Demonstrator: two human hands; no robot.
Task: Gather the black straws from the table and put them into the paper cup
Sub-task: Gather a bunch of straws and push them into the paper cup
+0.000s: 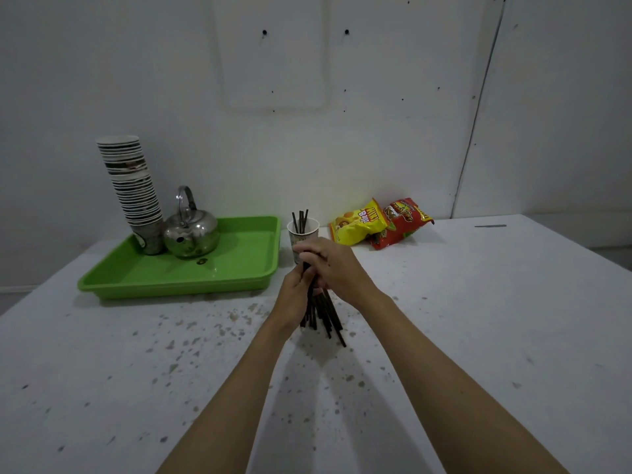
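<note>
left hand (pixel 297 295): fingers curled, gripping | right hand (pixel 333 265): closed, touching left

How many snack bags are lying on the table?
2. The yellow snack bag lies near the wall, right of the paper cup. The red snack bag lies just right of it, partly tucked behind. Nothing suggests more hidden.

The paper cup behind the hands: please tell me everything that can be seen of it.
The paper cup is small and white, with a faint printed pattern on its wall that is too blurred to read. It stands upright on the white table, just right of the green tray and left of the snack bags. Its mouth is open, and a few black straws already lean inside, rising above the rim. The right hand hides its lower part, so contact cannot be judged.
</note>
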